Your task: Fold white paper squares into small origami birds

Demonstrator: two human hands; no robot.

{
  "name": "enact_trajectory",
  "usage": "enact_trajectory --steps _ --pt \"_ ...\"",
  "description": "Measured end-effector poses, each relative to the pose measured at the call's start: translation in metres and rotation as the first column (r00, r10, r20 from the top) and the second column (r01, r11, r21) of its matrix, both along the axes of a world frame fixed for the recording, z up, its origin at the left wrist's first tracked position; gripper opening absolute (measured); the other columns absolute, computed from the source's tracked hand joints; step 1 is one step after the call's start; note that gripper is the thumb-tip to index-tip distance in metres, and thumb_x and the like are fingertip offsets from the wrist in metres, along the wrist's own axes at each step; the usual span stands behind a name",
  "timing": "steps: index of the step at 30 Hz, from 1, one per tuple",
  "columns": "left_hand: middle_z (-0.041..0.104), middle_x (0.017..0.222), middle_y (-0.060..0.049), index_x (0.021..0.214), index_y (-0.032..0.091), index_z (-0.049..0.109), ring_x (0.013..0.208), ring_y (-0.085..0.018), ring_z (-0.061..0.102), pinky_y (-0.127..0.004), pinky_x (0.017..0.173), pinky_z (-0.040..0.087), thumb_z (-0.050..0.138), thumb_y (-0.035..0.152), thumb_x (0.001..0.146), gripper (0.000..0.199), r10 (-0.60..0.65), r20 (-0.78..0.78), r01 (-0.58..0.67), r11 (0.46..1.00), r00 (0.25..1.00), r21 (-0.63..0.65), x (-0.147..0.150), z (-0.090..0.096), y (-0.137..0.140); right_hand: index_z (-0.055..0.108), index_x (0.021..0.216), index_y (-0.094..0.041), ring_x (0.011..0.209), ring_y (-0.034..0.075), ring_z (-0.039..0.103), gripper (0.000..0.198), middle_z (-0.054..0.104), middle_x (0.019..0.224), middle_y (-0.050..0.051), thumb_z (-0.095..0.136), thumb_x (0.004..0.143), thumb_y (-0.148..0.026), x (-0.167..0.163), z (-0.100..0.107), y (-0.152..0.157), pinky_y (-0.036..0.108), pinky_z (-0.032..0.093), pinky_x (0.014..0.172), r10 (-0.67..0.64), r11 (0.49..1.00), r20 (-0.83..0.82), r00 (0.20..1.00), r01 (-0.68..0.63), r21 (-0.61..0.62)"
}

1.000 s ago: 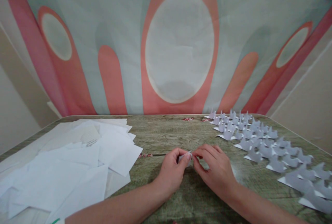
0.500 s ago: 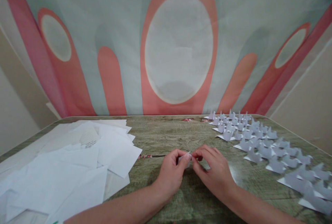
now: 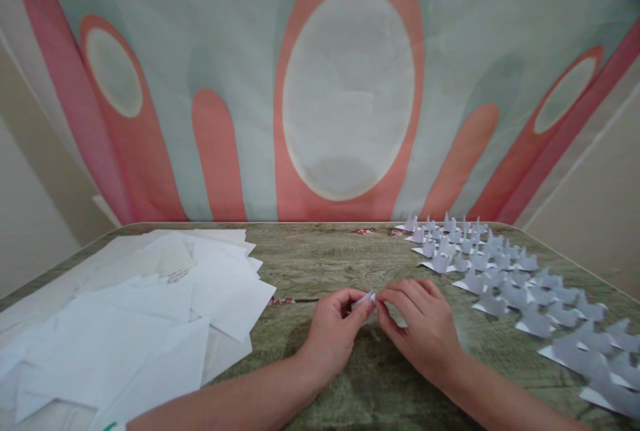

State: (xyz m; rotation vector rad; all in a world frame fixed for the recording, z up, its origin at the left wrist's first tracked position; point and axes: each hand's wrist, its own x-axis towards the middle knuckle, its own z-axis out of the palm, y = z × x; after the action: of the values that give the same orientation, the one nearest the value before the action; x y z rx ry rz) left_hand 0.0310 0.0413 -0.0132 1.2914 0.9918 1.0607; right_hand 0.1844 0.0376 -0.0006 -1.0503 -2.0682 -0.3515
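Folded paper (image 3: 371,297), pinched snugly by left hand (image 3: 334,328) and right hand (image 3: 424,321) before the counter's (image 3: 310,259) far edge, seemed mid-shaping, needing delicacy.

The left hand (image 3: 334,331) grips a small folded paper (image 3: 371,297), and the right hand (image 3: 424,324) pinches its right end. Left of the folded paper, loose white sheets (image 3: 115,334) overlap in a pile; right of it, paper figures (image 3: 535,321) stand in rows on the table (image 3: 315,264); behind it rises a patterned backdrop (image 3: 250,71).
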Motion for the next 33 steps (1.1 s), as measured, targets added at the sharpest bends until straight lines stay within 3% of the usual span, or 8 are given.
enact_trajectory --steps 7,21,33 --pt "0.067 0.080 -0.006 0.084 0.013 0.066 0.076 -0.018 0.057 -0.027 0.073 0.044 0.059 0.029 0.077 0.019 0.039 -0.039 -0.037 0.997 0.998 0.063 -0.0011 0.0005 -0.0013 0.058 0.073 -0.019 0.069 0.017 0.054 0.007 0.062 0.070 0.003 0.053 0.078 -0.015 -0.0010 0.0046 -0.0033 0.034 0.036 0.072 -0.011 0.999 0.088 0.996 0.007 0.048" --pt "0.067 0.078 -0.005 0.082 0.012 0.066 0.075 -0.017 0.056 -0.027 0.072 0.043 0.062 0.031 0.074 0.021 0.044 0.033 -0.043 0.999 0.998 -0.028 -0.0008 0.0065 -0.0036 0.058 0.076 -0.018 0.069 0.016 0.054 0.007 0.061 0.073 0.003 0.052 0.077 -0.014 -0.0032 -0.0010 -0.0029 0.031 0.036 0.067 0.024 0.994 -0.084 0.996 -0.033 -0.101" --pt "0.067 0.082 -0.006 0.084 0.013 0.067 0.079 -0.018 0.057 -0.028 0.076 0.043 0.062 0.035 0.075 0.025 0.032 0.015 -0.032 0.999 0.999 -0.003 -0.0023 0.0046 -0.0021 0.059 0.075 -0.019 0.068 0.016 0.056 0.007 0.062 0.072 0.002 0.053 0.077 -0.015 -0.0024 -0.0032 -0.0010 0.031 0.036 0.067 0.014 0.996 -0.063 0.998 -0.020 -0.087"
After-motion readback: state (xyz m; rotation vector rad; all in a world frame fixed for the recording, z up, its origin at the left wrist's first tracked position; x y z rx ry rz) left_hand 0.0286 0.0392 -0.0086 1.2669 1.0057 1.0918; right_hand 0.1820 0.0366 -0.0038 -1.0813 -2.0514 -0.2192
